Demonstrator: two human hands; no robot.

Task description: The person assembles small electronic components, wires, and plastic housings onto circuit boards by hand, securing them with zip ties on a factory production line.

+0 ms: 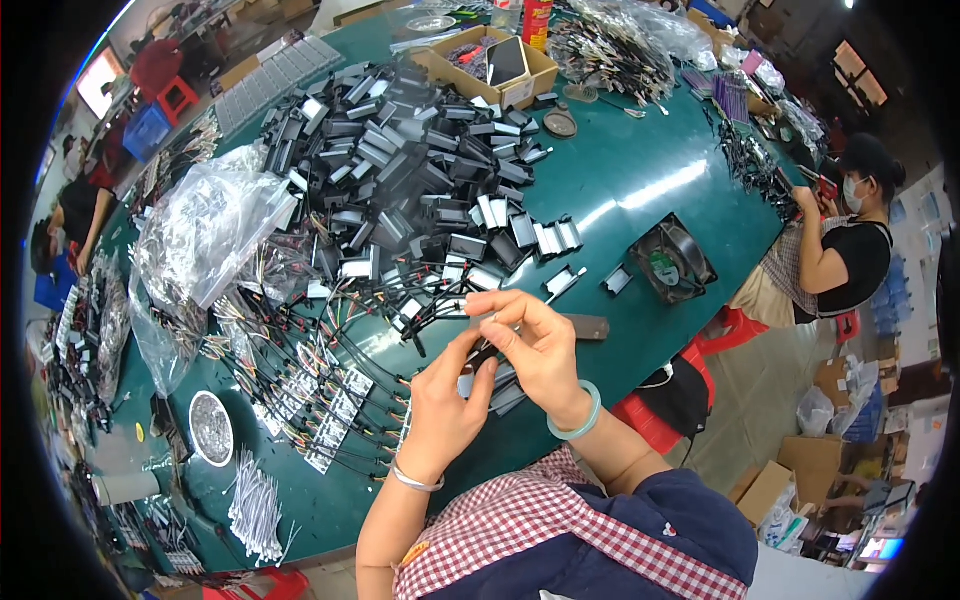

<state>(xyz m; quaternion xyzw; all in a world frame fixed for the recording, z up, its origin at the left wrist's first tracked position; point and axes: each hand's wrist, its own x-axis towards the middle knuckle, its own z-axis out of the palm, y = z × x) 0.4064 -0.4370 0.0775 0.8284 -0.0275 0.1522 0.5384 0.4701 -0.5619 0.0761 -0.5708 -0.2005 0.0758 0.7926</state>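
My left hand (448, 408) and my right hand (540, 350) meet over the near middle of the green table (610, 160). Both are closed, with thumbs and fingers pinching a small dark part (484, 354) between them. The fingers cover most of it, so its exact kind is hidden. Beyond my fingers spreads a large heap of black and silver metal channel pieces (400, 150). Left of my left hand lie white circuit boards (340, 420) with thin coloured and black wires. A grey flat bar (588, 327) lies beside my right hand.
A black fan (672, 258) stands to the right. White cable ties (258, 510) and a white bowl (211, 428) sit at the near left, with clear plastic bags (205, 225) behind. A cardboard box (430, 62) holds a phone at the back. A masked co-worker (845, 230) works across the right edge.
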